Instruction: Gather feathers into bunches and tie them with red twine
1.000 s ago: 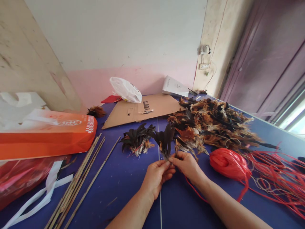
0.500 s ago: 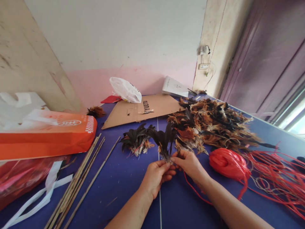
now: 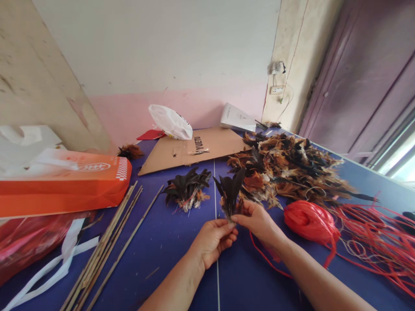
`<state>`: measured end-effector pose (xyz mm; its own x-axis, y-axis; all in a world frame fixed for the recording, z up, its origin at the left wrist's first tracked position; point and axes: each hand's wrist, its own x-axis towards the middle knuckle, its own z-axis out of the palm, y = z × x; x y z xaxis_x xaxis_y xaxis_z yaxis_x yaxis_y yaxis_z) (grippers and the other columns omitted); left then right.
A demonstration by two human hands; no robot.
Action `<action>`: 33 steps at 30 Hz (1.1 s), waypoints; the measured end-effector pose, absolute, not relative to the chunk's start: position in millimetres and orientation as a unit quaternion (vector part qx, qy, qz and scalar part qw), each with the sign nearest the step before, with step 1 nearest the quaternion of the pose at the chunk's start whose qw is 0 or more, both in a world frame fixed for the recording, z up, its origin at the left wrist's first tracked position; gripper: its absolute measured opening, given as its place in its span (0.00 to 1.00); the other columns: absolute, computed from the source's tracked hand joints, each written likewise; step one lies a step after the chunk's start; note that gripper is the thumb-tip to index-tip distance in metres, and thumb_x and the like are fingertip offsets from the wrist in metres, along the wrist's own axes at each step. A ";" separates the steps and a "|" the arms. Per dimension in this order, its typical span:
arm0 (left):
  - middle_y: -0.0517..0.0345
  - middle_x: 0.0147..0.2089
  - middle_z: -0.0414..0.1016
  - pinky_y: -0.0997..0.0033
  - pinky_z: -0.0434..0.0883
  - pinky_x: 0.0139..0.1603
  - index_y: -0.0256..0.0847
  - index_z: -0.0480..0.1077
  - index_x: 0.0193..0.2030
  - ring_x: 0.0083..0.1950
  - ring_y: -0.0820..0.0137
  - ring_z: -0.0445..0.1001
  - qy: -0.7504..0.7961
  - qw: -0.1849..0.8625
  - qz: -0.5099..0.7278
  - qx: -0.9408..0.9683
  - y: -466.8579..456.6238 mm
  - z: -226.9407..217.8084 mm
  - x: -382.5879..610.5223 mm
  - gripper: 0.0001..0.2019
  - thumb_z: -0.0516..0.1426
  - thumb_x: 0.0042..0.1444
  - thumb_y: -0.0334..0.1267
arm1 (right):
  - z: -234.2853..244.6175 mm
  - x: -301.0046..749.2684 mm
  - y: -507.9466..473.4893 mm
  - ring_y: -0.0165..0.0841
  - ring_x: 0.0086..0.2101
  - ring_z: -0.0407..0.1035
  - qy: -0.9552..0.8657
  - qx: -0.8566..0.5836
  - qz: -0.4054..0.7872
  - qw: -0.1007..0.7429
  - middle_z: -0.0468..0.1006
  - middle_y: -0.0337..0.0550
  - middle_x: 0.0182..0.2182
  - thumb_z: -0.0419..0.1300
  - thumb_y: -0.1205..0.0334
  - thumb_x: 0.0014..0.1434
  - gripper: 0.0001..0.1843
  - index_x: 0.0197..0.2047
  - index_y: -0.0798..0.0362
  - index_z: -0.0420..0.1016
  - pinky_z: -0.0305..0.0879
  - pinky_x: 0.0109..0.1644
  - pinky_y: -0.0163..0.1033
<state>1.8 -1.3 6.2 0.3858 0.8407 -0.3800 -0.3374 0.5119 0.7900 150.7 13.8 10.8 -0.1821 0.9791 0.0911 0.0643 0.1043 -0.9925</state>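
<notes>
My left hand (image 3: 212,240) and my right hand (image 3: 257,220) meet over the blue table (image 3: 168,250), both pinching the quill end of a small bunch of dark feathers (image 3: 231,192) that stands upright. A red string (image 3: 264,252) runs under my right wrist toward a red ball of twine (image 3: 310,222). Just left of the bunch lies a tied black feather bundle (image 3: 186,188). A large heap of brown and black feathers (image 3: 292,170) spreads behind my right hand.
Thin bamboo sticks (image 3: 108,248) lie at the left. An orange bag (image 3: 65,181) and red plastic (image 3: 26,242) sit farther left. Flat cardboard (image 3: 194,149), a white plastic bag (image 3: 170,122) and a white paper bag (image 3: 237,117) rest by the wall. Loose red strands (image 3: 379,242) lie at the right.
The feather bunch has been gathered tighter and stands more upright. Both hands shifted slightly, still pinching its base.
</notes>
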 end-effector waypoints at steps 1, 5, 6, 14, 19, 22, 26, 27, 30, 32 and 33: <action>0.56 0.22 0.72 0.87 0.66 0.18 0.30 0.72 0.27 0.19 0.81 0.68 0.402 0.763 0.389 0.325 -1.7 6.4 2.0 0.04 0.61 0.44 0.30 | 11.4 150.1 13.5 0.24 0.21 0.59 -0.574 -0.444 0.513 0.459 0.69 0.35 0.21 0.62 0.60 0.44 0.12 0.33 0.56 0.70 0.54 0.23 0.30; 0.56 0.22 0.72 0.85 0.65 0.18 0.30 0.73 0.28 0.20 0.80 0.68 0.405 0.728 0.403 0.378 -3.3 7.2 3.4 0.06 0.62 0.44 0.33 | 12.7 148.4 12.1 0.22 0.17 0.54 -0.534 -0.461 0.537 0.463 0.65 0.33 0.15 0.63 0.59 0.43 0.10 0.24 0.58 0.70 0.50 0.21 0.30; 0.55 0.23 0.72 0.85 0.65 0.19 0.30 0.73 0.28 0.20 0.80 0.69 0.409 0.723 0.403 0.384 -3.7 7.4 3.7 0.07 0.62 0.44 0.34 | 12.9 148.1 11.5 0.22 0.17 0.55 -0.526 -0.464 0.539 0.466 0.65 0.34 0.15 0.63 0.59 0.43 0.10 0.23 0.58 0.70 0.51 0.21 0.30; 0.48 0.32 0.76 0.84 0.68 0.23 0.31 0.74 0.33 0.27 0.76 0.73 0.419 0.721 0.406 0.375 -6.2 9.9 5.4 0.08 0.61 0.45 0.34 | 15.3 142.5 6.9 0.25 0.22 0.62 -0.492 -0.453 0.555 0.495 0.71 0.37 0.19 0.64 0.60 0.43 0.09 0.23 0.57 0.70 0.59 0.28 0.32; 0.50 0.31 0.76 0.84 0.66 0.22 0.32 0.74 0.31 0.26 0.77 0.72 0.411 0.715 0.414 0.385 -6.6 9.8 5.2 0.08 0.61 0.44 0.35 | 13.2 140.1 6.0 0.26 0.22 0.63 -0.482 -0.445 0.568 0.497 0.71 0.38 0.19 0.64 0.57 0.42 0.11 0.23 0.57 0.71 0.60 0.28 0.33; 0.54 0.25 0.73 0.85 0.65 0.20 0.31 0.74 0.29 0.21 0.80 0.69 0.408 0.716 0.413 0.387 -5.6 8.7 4.6 0.08 0.61 0.44 0.36 | 11.2 140.3 6.6 0.26 0.22 0.62 -0.484 -0.447 0.569 0.492 0.70 0.37 0.19 0.64 0.57 0.42 0.12 0.24 0.57 0.71 0.59 0.27 0.32; 0.57 0.22 0.70 0.85 0.64 0.18 0.31 0.72 0.26 0.19 0.81 0.66 0.414 0.720 0.392 0.394 -4.6 7.8 4.1 0.08 0.61 0.43 0.36 | 10.4 143.7 10.4 0.23 0.19 0.58 -0.515 -0.466 0.554 0.459 0.68 0.34 0.17 0.64 0.58 0.42 0.11 0.23 0.57 0.70 0.53 0.23 0.31; 0.57 0.22 0.70 0.85 0.64 0.18 0.31 0.72 0.25 0.19 0.81 0.66 0.415 0.720 0.388 0.398 -4.4 7.6 4.2 0.08 0.61 0.43 0.36 | 10.7 146.2 12.6 0.22 0.17 0.56 -0.526 -0.476 0.542 0.451 0.66 0.33 0.15 0.63 0.57 0.42 0.11 0.22 0.57 0.70 0.51 0.22 0.30; 0.57 0.22 0.69 0.85 0.63 0.17 0.31 0.71 0.25 0.19 0.81 0.65 0.417 0.714 0.399 0.396 -3.3 6.8 4.4 0.08 0.61 0.44 0.35 | 11.8 159.9 22.2 0.23 0.16 0.54 -0.548 -0.529 0.455 0.462 0.64 0.34 0.14 0.60 0.53 0.46 0.13 0.23 0.56 0.71 0.49 0.21 0.31; 0.58 0.22 0.69 0.85 0.63 0.18 0.31 0.71 0.25 0.19 0.81 0.65 0.422 0.708 0.420 0.380 -2.3 6.4 4.4 0.07 0.61 0.44 0.35 | 12.1 173.7 29.5 0.26 0.19 0.58 -0.570 -0.584 0.346 0.462 0.69 0.37 0.17 0.58 0.53 0.48 0.13 0.26 0.55 0.73 0.52 0.23 0.32; 0.58 0.22 0.69 0.85 0.63 0.18 0.31 0.71 0.25 0.19 0.82 0.65 0.423 0.704 0.431 0.373 -1.7 6.2 4.3 0.07 0.60 0.45 0.35 | 11.8 180.8 32.5 0.28 0.21 0.61 -0.589 -0.610 0.283 0.448 0.71 0.39 0.19 0.58 0.54 0.48 0.12 0.26 0.54 0.74 0.54 0.26 0.33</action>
<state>4.3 -1.7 6.2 0.2696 0.9229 -0.2748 -0.2921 0.3502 0.8900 180.8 32.5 11.8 0.1452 0.9724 0.1828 0.4640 0.0963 -0.8806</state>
